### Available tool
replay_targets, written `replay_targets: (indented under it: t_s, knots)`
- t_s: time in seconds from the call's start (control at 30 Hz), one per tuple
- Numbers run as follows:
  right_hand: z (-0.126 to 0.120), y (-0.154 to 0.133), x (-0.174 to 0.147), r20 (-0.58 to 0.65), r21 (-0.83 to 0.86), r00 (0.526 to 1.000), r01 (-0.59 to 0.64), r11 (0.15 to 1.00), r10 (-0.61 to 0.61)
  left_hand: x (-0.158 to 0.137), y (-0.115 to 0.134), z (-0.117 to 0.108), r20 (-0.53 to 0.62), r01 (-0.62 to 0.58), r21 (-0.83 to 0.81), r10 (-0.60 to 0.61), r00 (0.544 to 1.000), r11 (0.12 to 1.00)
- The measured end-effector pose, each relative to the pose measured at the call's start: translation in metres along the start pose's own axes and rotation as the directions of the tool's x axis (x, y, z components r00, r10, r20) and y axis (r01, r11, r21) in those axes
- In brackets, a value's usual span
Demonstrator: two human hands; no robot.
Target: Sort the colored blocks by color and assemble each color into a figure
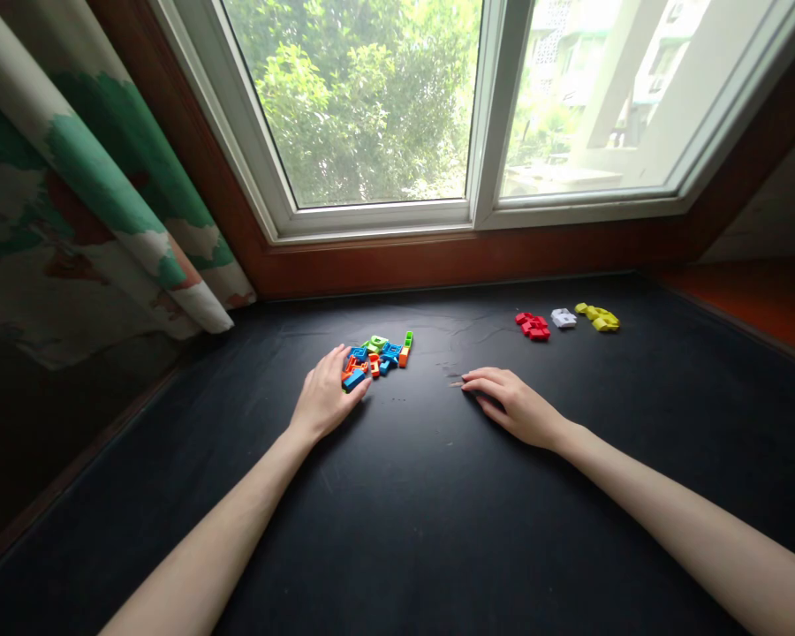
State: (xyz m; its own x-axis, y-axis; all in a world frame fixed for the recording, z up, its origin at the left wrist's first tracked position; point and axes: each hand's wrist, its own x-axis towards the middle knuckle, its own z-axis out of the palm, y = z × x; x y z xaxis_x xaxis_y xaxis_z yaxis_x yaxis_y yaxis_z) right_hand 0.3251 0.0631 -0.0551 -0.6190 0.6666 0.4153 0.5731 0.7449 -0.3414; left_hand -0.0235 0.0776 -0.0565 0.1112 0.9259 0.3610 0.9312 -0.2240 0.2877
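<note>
My left hand [322, 393] rests at the left side of a mixed pile of small plastic blocks, its fingers stretched out and its thumb apart. Close to that thumb lies a blue block [353, 381]. Orange blocks [374, 365], more blue blocks [390, 352] and green blocks [409, 340] make up the rest of the pile, partly hidden by the hand. Right of the pile, my right hand [513, 405] lies on the black tabletop [411, 512], fingers extended and slightly parted, holding nothing. Its fingertips are near a pale worn mark on the surface.
Farther back on the right lie sorted groups of red blocks [533, 327], white blocks [563, 318] and yellow blocks [600, 316]. A window [371, 225] in a reddish wooden surround stands behind the table. A patterned curtain [119, 194] hangs at the left edge.
</note>
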Motion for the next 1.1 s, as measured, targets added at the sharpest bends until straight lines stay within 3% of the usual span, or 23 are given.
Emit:
replay_targets:
  t_s: [0.2, 0.37, 0.77, 1.1]
  knots:
    - [0.000, 0.000, 0.000, 0.012, -0.010, 1.000, -0.007, 1.000, 0.007, 0.001, 0.004, 0.004, -0.005, -0.039, -0.058, 0.038, 0.999, 0.998]
    - [0.002, -0.001, 0.003, -0.006, -0.031, 1.000, 0.002, 1.000, -0.002, 0.001, 0.000, 0.003, -0.034, 0.017, -0.136, -0.022, 0.999, 0.991]
    - [0.028, -0.012, 0.039, -0.012, -0.060, 0.998, 0.061, 0.996, -0.062, 0.001, 0.000, 0.001, -0.083, 0.057, -0.217, -0.076, 0.994, 0.974]
    - [0.024, -0.009, 0.032, -0.025, -0.007, 0.999, 0.036, 0.999, -0.036, 0.001, 0.002, -0.001, -0.127, -0.082, -0.163, 0.062, 0.990, 0.983]
